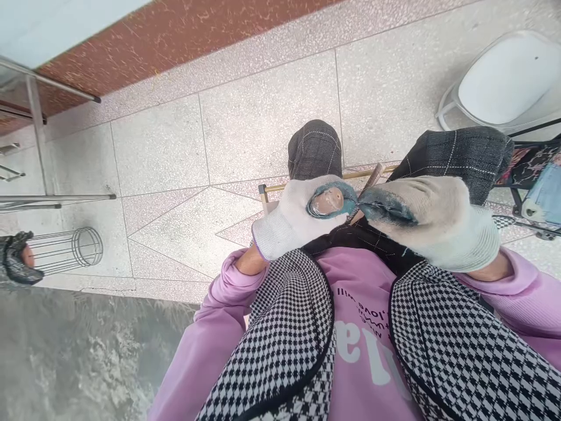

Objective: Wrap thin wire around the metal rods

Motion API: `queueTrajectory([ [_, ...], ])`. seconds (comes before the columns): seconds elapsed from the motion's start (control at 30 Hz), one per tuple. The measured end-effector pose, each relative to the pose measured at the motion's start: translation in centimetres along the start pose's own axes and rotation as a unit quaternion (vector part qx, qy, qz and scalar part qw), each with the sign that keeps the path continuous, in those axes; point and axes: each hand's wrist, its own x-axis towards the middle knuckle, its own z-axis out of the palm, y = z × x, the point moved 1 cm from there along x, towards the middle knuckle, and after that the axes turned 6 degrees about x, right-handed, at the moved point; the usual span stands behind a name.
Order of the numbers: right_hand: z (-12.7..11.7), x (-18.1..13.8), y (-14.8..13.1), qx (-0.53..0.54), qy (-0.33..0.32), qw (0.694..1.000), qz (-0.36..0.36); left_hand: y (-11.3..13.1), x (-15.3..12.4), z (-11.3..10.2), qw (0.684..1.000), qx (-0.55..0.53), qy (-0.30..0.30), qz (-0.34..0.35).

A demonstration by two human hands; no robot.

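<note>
Clearly legible lettering: in the head view, upside down on the purple shirt (362, 266) at lower centre, small dark words read "love will"; the dark lines next to them are too distorted to make out.
Big print: large white letters "la" on the same shirt, partly covered by the houndstooth garment (284, 339).
Left hand: just left of the right hand (416, 216), the left hand (298, 216) wears a white glove with purple edging; its fingers curl inward, and whether they clamp anything I cannot tell.
Teal patch: a beige rounded end shows within a teal ring on the left glove; its nature is unclear.
Right hand: in a stained glove, dark teal at the fingers, which bunch together; their grip is hidden.
Brown strip: a narrow strip (374, 175) at centre slants between the hands, partly covered by the gloves.
Behind: dark checked trousers (456, 152) and a gold-coloured bar (276, 188).
Edges: white chair (508, 79), upper right; wire cylinder (87, 247), left.
</note>
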Motion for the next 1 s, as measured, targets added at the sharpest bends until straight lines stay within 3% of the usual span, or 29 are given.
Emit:
queueTrajectory([
  [0.1,0.2,-0.1,-0.2,-0.153,0.061,0.962,-0.22,-0.6,0.2,-0.1,0.996,-0.06,-0.027,-0.061],
  [0.17,0.3,-0.1,-0.2,-0.188,0.098,0.939,-0.272,-1.1,0.2,-0.1,0.987,-0.082,-0.064,-0.123],
  [0.27,0.5,-0.1,-0.1,-0.124,0.101,0.963,-0.215,-1.2,0.0,0.1,0.984,-0.089,-0.067,-0.137],
  [0.37,0.7,0.1,0.1,0.037,0.058,0.997,-0.043,-0.4,-0.3,0.3,0.996,-0.046,0.006,-0.082],
  [0.47,0.8,0.5,0.1,0.214,0.012,0.97,0.115,0.5,-0.8,0.7,0.997,0.041,0.054,-0.027],
  [0.57,0.7,1.1,0.0,0.307,0.013,0.938,0.16,0.3,-1.1,1.1,0.981,0.175,0.076,0.049],
  [0.7,0.7,1.4,-0.1,0.373,0.043,0.907,0.191,-1.6,-1.4,1.3,0.906,0.322,0.128,0.243],
  [0.77,0.9,1.2,-0.2,0.384,0.05,0.9,0.201,-2.6,-1.5,1.3,0.874,0.362,0.138,0.293],
  [0.87,1.1,0.7,-0.3,0.362,0.059,0.909,0.199,-2.9,-1.5,1.4,0.877,0.377,0.107,0.277],
  [1.0,0.8,-0.1,-0.6,0.237,0.051,0.947,0.212,-1.0,-1.2,1.0,0.962,0.225,0.063,0.138],
])
